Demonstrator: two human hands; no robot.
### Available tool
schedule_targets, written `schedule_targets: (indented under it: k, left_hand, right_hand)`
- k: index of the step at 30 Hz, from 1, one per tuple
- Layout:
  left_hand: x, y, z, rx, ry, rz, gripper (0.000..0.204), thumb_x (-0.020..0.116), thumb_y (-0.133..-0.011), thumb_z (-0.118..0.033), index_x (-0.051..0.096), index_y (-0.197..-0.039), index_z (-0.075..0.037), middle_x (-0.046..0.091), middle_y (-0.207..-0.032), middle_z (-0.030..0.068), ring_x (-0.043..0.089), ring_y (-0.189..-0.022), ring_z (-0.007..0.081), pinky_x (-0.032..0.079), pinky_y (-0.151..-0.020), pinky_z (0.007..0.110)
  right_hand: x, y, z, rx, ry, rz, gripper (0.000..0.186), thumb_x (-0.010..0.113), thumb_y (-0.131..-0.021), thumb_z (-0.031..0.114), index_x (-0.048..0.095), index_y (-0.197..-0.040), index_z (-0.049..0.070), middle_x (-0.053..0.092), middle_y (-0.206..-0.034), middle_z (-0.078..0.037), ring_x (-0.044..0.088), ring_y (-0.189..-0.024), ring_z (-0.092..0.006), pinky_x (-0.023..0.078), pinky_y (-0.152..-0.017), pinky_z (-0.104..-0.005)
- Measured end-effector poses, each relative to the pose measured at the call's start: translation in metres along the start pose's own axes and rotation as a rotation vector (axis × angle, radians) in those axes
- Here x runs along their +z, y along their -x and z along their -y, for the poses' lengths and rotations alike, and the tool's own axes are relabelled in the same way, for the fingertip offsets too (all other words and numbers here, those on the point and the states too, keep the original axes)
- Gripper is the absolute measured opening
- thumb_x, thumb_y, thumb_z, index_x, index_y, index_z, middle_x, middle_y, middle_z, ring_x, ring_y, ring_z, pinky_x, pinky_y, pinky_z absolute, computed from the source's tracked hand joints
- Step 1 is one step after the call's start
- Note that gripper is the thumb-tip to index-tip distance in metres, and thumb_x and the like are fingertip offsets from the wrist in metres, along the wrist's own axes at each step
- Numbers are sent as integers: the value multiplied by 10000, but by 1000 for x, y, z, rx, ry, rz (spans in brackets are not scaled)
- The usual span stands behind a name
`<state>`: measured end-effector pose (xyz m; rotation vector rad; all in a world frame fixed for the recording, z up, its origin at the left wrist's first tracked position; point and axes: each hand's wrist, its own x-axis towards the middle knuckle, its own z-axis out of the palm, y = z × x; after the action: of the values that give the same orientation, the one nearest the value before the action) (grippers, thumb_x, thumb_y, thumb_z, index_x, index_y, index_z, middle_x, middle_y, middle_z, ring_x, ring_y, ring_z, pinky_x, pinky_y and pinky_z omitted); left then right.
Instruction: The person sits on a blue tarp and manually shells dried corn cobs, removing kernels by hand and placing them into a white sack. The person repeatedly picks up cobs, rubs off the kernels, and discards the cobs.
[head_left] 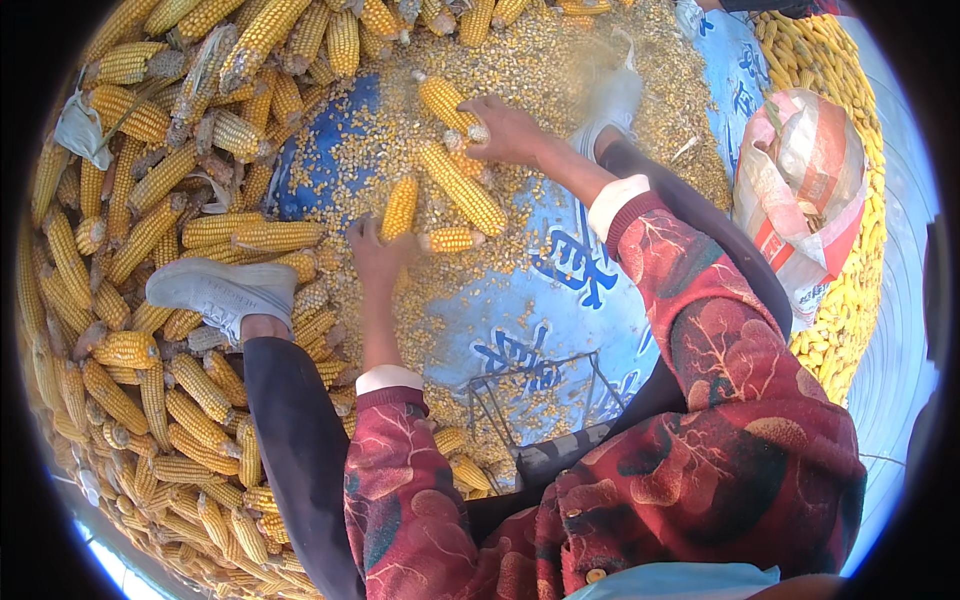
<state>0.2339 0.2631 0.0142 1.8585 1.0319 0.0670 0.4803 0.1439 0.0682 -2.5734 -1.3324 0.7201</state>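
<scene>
We observe the right hand [505,133] grasping one corn ear [441,102], the left hand [379,252] a second ear [400,206]

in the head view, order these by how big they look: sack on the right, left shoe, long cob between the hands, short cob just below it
1. sack
2. left shoe
3. long cob
4. short cob
</scene>
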Motion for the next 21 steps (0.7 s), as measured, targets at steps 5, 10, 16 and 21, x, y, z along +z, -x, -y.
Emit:
schedule_targets:
  k: [5, 10, 16, 21]
  left_hand:
    - [2, -4, -43, -244, 587, 129, 821, 647, -730, -334, 279, -1359, 44, 322, -1370, 204, 365, -1224, 271, 305, -994, 358]
    - [38, -14, -86, -281, 628, 128, 721, 589, -773, -349, 287, -1351, -41, 457, -1229, 130, 444, -1110, 233, 345, -905, 437]
    - [44, -13, -74, -325, 815, 191, 525, 514, -818, -422, 402, -1219, -101, 488, -1156, 78, 459, -1047, 249, 358, -861, 479]
    - [12, 20, -84, -431, 670, 216, 579, 473, -813, -527, 429, -1220, -118, 490, -1153, 77, 457, -1037, 260, 350, -857, 501]
  right_hand:
    - [16, 5, -10, 190, -275, -76, 868, 670, -673, 486, 321, -1345, 62, 459, -1257, -235, 476, -1138, -349, 369, -968, -406]
    - [35, 11, -4, 308, -674, -70, 850, 716, -628, 500, 456, -1236, -34, 503, -1209, -245, 484, -1141, -338, 364, -971, -366]
    - [60, 31, 3, 311, -905, -59, 820, 701, -681, 452, 416, -1272, -40, 515, -1211, -219, 509, -1115, -292, 379, -949, -342]
    - [56, 70, 31, 328, -1187, 34, 750, 721, -709, 316, 398, -1279, -50, 555, -1159, -168, 538, -1052, -225, 410, -903, -316]
